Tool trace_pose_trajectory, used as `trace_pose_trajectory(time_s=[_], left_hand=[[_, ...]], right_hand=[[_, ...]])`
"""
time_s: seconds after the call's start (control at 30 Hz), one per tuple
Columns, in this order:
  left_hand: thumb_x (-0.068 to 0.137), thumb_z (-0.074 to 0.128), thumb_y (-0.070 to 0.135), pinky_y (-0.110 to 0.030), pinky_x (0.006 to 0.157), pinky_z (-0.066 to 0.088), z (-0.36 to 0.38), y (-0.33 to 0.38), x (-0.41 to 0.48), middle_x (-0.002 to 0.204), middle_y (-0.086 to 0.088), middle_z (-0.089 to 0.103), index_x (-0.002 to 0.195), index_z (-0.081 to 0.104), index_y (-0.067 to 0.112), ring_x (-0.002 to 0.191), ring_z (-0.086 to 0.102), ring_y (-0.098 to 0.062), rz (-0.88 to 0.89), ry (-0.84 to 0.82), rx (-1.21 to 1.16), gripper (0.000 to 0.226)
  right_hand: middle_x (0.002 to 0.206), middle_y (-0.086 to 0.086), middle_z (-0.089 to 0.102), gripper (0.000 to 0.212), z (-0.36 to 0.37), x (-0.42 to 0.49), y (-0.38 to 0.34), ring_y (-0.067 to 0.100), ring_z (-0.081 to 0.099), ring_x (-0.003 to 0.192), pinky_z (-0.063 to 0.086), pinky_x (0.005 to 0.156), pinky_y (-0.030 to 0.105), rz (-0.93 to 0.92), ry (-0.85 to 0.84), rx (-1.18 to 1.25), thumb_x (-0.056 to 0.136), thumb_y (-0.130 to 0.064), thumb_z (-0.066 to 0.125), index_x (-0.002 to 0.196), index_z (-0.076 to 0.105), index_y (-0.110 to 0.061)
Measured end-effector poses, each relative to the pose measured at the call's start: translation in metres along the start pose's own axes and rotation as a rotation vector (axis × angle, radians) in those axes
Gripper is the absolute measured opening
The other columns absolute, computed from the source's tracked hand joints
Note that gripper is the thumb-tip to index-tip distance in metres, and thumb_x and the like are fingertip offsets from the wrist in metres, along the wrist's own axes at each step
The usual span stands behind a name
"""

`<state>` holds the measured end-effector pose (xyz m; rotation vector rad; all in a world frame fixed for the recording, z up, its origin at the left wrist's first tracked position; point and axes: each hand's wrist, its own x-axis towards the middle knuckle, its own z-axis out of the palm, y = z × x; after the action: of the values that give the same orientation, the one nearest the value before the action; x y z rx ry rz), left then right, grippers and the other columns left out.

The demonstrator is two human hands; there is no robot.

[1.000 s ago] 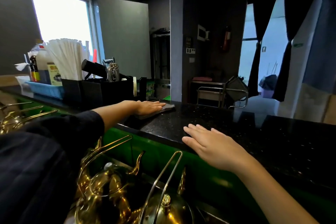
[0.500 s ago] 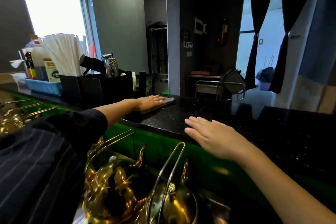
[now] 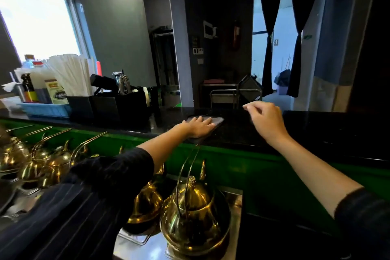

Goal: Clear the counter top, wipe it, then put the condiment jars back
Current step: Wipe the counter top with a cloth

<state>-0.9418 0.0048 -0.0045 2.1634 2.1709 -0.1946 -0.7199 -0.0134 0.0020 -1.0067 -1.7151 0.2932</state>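
- Right hand lifted off worktop, fingers loosely curled, holding nothing.
- Left hand pressed flat on grey cloth, right of black organizer.
- Condiment bottles sat in blue basket, left of organizer.

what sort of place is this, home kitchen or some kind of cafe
Probably a restaurant or tea shop service counter: several polished brass teapots sit in a row below the black speckled stone counter, which carries a bundle of white paper-wrapped sticks and a blue plastic basket of condiment bottles.
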Motion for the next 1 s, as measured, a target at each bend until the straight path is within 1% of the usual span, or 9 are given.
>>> trace_pose_trajectory(time_s=[0.13,0.27,0.3,0.4,0.5,0.63,0.87,0.93,1.0], left_hand=[[0.101,0.011,0.047,-0.064,0.113,0.005,0.001,0.029,-0.003,0.161,-0.004,0.001,0.152,0.007,0.028,0.148,0.002,-0.031,0.088,0.025,0.004,0.055],[0.102,0.013,0.043,-0.064,0.112,0.009,0.000,0.014,0.006,0.161,-0.007,0.005,0.152,0.009,0.025,0.147,0.007,-0.033,-0.033,0.083,-0.029,0.053],[0.100,0.013,0.045,-0.065,0.112,0.009,0.000,0.010,0.009,0.161,-0.008,0.006,0.152,0.009,0.026,0.147,0.008,-0.034,-0.078,0.088,-0.032,0.055],[0.096,0.009,0.056,-0.063,0.114,0.003,-0.005,0.023,0.015,0.161,-0.009,0.003,0.152,0.007,0.031,0.147,0.005,-0.034,-0.214,0.070,-0.102,0.061],[0.094,0.007,0.062,-0.062,0.114,0.000,-0.007,0.057,0.012,0.161,-0.011,-0.001,0.151,0.003,0.037,0.147,0.001,-0.036,-0.226,0.055,-0.106,0.062],[0.095,0.007,0.060,-0.063,0.114,0.001,-0.006,0.130,0.004,0.160,-0.013,0.000,0.151,0.002,0.036,0.147,0.002,-0.037,-0.098,0.067,-0.097,0.061],[0.097,0.010,0.056,-0.063,0.112,-0.003,-0.006,0.274,-0.009,0.160,-0.016,0.001,0.152,0.007,0.034,0.146,-0.001,-0.038,0.053,0.095,-0.139,0.059],[0.098,0.011,0.052,-0.062,0.112,0.000,-0.005,0.284,-0.015,0.159,-0.016,0.004,0.151,0.009,0.034,0.146,0.003,-0.038,0.084,0.093,-0.129,0.057],[0.098,0.010,0.050,-0.059,0.114,0.004,-0.005,0.266,-0.019,0.160,-0.013,0.007,0.151,0.010,0.035,0.146,0.007,-0.035,0.088,0.111,-0.123,0.055]], right_hand=[[0.095,0.009,0.074,0.024,-0.074,-0.001,0.036,0.027,0.066,0.095,0.052,0.083,0.040,0.028,0.038,-0.194,0.095,-0.019,0.054,0.096,0.076,-0.010],[0.084,0.003,0.071,0.030,-0.149,-0.019,0.072,0.022,0.062,0.077,0.050,0.070,0.037,0.190,-0.202,-0.491,0.100,-0.031,0.047,0.097,0.072,-0.015],[0.085,0.003,0.069,0.030,-0.161,-0.025,0.080,0.022,0.061,0.078,0.049,0.068,0.036,0.234,-0.246,-0.549,0.101,-0.033,0.045,0.099,0.070,-0.017],[0.102,0.008,0.067,0.039,-0.180,-0.041,0.099,0.032,0.059,0.096,0.048,0.079,0.040,0.342,-0.226,-0.722,0.102,-0.039,0.035,0.104,0.068,-0.018],[0.096,0.006,0.065,0.043,-0.173,-0.041,0.106,0.032,0.060,0.089,0.045,0.073,0.039,0.277,-0.192,-0.847,0.102,-0.043,0.029,0.099,0.065,-0.020],[0.093,0.007,0.064,0.044,-0.173,-0.042,0.105,0.031,0.059,0.085,0.039,0.068,0.037,0.209,-0.153,-0.866,0.103,-0.040,0.028,0.097,0.065,-0.017],[0.108,0.010,0.065,0.045,-0.178,-0.042,0.105,0.034,0.060,0.098,0.036,0.072,0.038,0.201,-0.136,-0.846,0.103,-0.038,0.027,0.104,0.065,-0.015],[0.108,0.011,0.065,0.046,-0.183,-0.041,0.108,0.034,0.060,0.101,0.036,0.073,0.037,0.210,-0.170,-0.789,0.103,-0.038,0.028,0.103,0.066,-0.013],[0.107,0.012,0.065,0.050,-0.194,-0.036,0.111,0.034,0.059,0.104,0.039,0.076,0.038,0.238,-0.287,-0.667,0.103,-0.040,0.028,0.100,0.068,-0.010]])
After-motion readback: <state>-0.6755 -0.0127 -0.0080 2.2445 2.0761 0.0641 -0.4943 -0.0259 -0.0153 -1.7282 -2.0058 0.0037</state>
